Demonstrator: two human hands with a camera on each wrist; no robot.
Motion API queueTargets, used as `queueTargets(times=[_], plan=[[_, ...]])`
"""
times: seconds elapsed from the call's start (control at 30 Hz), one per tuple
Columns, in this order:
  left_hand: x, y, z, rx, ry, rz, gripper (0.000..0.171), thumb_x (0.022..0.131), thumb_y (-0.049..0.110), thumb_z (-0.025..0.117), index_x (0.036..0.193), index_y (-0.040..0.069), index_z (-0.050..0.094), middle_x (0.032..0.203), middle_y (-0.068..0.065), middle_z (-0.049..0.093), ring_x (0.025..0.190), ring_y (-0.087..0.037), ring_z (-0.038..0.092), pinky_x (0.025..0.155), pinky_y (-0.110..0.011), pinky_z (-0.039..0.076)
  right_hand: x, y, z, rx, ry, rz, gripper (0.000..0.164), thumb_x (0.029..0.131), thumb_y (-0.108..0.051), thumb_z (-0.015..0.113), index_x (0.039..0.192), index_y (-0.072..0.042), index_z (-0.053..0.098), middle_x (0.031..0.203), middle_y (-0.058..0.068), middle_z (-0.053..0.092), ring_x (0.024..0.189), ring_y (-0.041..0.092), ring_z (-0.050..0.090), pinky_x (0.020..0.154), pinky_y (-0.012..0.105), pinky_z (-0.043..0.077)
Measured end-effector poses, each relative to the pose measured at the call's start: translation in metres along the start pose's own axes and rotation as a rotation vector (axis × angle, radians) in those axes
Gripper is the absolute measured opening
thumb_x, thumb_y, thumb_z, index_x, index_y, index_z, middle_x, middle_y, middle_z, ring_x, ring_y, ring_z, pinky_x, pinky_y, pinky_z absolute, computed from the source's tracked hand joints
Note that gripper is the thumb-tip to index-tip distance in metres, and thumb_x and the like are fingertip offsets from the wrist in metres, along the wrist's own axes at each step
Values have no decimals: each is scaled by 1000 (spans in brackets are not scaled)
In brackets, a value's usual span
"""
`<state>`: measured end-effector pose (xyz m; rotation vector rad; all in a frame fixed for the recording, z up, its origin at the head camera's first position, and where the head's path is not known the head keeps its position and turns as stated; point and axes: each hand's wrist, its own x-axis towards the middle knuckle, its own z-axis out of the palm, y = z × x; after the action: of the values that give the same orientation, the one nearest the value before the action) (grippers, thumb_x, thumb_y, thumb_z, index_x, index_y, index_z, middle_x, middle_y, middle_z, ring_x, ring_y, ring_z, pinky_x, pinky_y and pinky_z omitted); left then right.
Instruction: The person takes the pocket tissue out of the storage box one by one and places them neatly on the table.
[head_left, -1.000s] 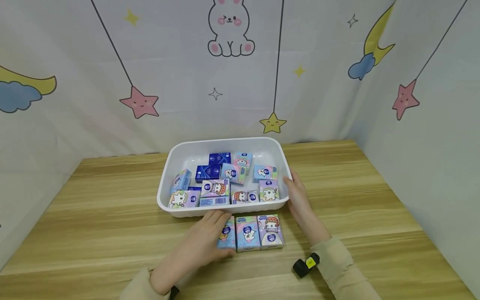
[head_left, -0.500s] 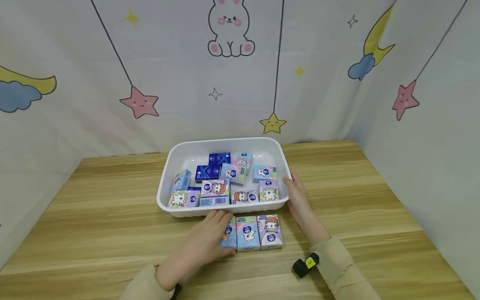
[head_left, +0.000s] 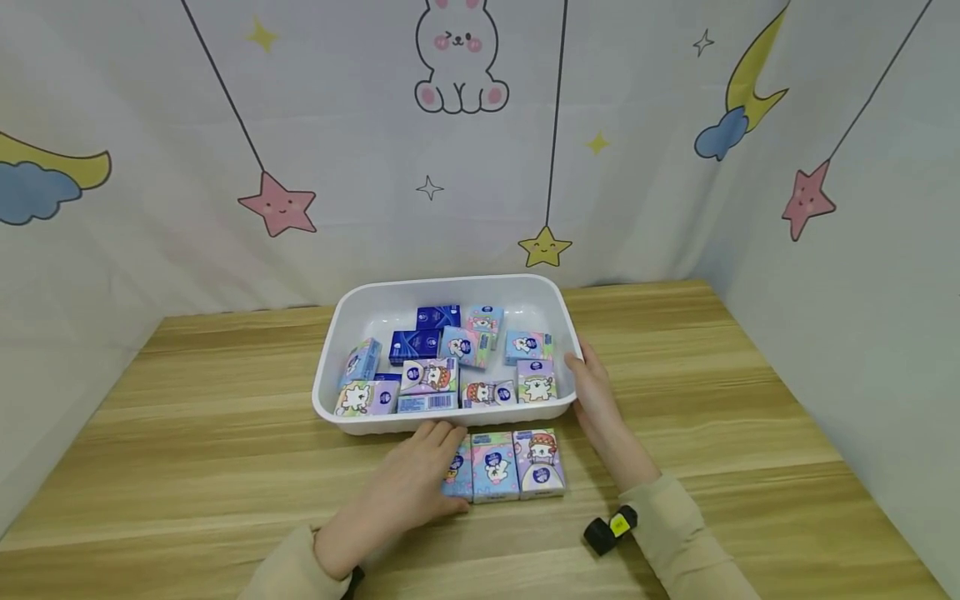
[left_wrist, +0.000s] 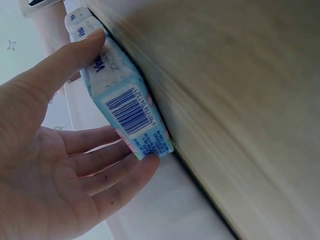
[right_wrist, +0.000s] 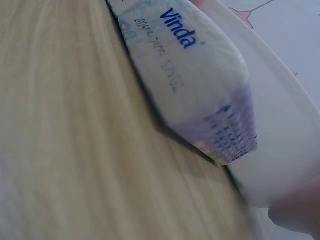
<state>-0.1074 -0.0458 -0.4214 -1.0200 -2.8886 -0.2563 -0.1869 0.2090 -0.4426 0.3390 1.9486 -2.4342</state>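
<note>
Just in front of the white tray (head_left: 517, 418) on the table (head_left: 195, 433), my left hand (head_left: 405, 479) pinches the leftmost tissue pack (head_left: 459, 477) of three laid side by side, probably to line it up. My right hand (head_left: 600, 400) grips the tray's right side, seemingly to steady it; more packs (head_left: 429, 377) lie jumbled inside. Left wrist: my thumb (left_wrist: 75, 60) presses the near end, fingers at the far one, so the barcode (left_wrist: 131, 111) side shows. Right wrist: the purple pack (right_wrist: 210, 85) ends the row near the tray wall; only a blurred fingertip (right_wrist: 300, 212) shows, too little to tell my grip there.
</note>
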Motion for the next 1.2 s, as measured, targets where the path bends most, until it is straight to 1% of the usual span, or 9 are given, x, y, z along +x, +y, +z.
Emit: queueTargets(times=[0.3,0.67,0.77,0.93,1.03,1.2], plan=[[-3,-1,-1,-11,15,20,85,62,47,86,128,3,54,118,-8,57,107,-21,51,89,-36,53,0,0,0,0,-1,-6,55,102,-15,34,154,-10,17,161,10,19,148,27,22,123,41,18],[-6,0,-3,-31,-7,5,81,68,45,84,132,5,53,126,-7,55,115,-22,50,93,-39,52,-1,-2,0,-2,9,10,55,102,-16,35,154,-11,18,161,9,20,147,27,23,123,40,20],[-8,1,-7,-42,-1,-8,82,68,44,83,133,5,52,128,-8,55,118,-24,50,94,-40,51,-1,-2,1,2,3,4,55,102,-15,35,154,-11,18,161,10,21,147,28,24,122,41,20],[-13,4,-16,-72,22,-34,78,70,42,82,133,6,54,130,-10,56,122,-27,51,99,-44,49,-1,-1,1,3,-2,3,55,102,-16,35,154,-11,18,161,9,21,147,27,23,123,41,19],[-16,6,-22,-82,41,-47,75,72,43,81,131,6,56,130,-10,57,122,-28,52,99,-44,49,-1,-1,1,-3,-1,4,55,102,-17,35,154,-11,17,161,9,20,148,27,22,123,41,18],[-18,7,-30,-86,53,-76,70,74,43,79,130,6,58,129,-10,59,121,-28,54,101,-44,48,-1,-1,0,-3,2,11,55,102,-18,35,154,-12,18,161,9,20,148,27,22,123,41,19]])
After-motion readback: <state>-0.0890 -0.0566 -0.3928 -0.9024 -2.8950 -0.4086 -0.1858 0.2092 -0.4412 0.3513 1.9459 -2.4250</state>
